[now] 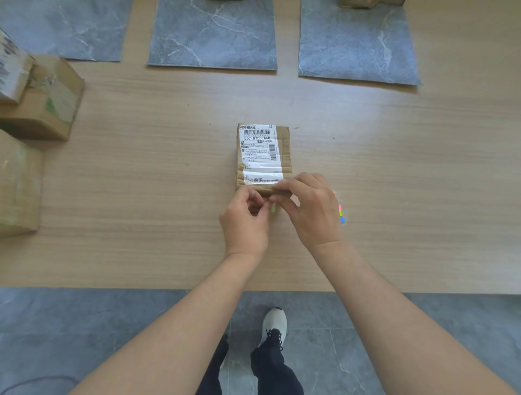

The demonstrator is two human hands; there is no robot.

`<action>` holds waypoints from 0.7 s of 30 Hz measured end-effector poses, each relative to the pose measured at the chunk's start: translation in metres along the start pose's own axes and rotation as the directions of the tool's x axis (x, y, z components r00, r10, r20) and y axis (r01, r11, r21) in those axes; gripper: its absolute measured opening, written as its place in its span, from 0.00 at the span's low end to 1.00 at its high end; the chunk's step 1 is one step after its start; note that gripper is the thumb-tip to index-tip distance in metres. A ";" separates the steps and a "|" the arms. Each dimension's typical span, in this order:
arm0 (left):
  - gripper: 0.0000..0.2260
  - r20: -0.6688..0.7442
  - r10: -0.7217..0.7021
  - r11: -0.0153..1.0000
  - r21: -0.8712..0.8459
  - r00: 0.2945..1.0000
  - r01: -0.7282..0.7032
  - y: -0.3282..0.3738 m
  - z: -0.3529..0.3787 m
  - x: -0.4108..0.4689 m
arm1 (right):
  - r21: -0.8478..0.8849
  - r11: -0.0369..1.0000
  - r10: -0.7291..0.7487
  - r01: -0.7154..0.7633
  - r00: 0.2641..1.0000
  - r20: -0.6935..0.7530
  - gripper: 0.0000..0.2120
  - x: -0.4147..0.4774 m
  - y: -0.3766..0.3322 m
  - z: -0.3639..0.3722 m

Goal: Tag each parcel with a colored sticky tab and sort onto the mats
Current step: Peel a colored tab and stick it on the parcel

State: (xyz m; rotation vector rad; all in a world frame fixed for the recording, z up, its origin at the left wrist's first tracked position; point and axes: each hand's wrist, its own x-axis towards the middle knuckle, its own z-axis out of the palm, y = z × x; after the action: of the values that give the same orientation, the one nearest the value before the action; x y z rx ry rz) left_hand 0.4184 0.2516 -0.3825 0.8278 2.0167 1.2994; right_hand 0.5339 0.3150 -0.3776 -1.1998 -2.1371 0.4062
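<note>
A small brown cardboard parcel (263,153) with a white shipping label lies flat in the middle of the wooden table (141,169). My left hand (245,222) and my right hand (308,210) meet at its near edge. Between their fingertips is a pale green sticky tab (273,208), pinched from both sides. A pad of colored sticky tabs (341,213), pink, green and blue, lies on the table just right of my right hand, mostly hidden by it.
Three grey marbled mats lie along the far side: left (64,28), middle (214,33), right (355,45). A parcel (366,3) sits at the right mat's far edge. Several brown cardboard boxes (42,98) stand at the table's left end. The near table edge (169,289) borders grey floor tiles.
</note>
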 end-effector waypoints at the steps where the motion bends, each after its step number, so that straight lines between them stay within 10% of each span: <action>1: 0.13 -0.006 -0.008 1.000 0.000 1.000 0.008 -0.001 0.000 0.001 | -0.009 1.000 0.003 -0.003 1.000 -0.008 0.06 0.001 0.000 0.001; 12: 0.07 -0.121 -0.081 0.975 0.196 0.989 0.104 -0.002 -0.025 0.004 | -0.023 1.000 -0.004 0.003 0.998 -0.059 0.13 -0.002 0.000 0.011; 17: 0.10 -0.149 -0.186 0.982 0.010 0.971 0.189 0.004 -0.044 0.016 | 0.021 1.000 0.010 -0.009 0.997 -0.079 0.13 -0.009 -0.003 0.015; 21: 0.17 0.106 -0.263 0.929 -0.240 0.959 0.281 0.020 -0.042 0.029 | 0.567 0.682 0.557 -0.462 0.830 0.006 0.15 -0.011 -0.020 0.003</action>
State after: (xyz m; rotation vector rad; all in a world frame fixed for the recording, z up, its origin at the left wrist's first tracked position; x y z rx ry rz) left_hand 0.3719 0.2574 -0.3535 0.4503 1.7859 1.3098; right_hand 0.5229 0.2953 -0.3733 -1.3985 -1.3469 1.0516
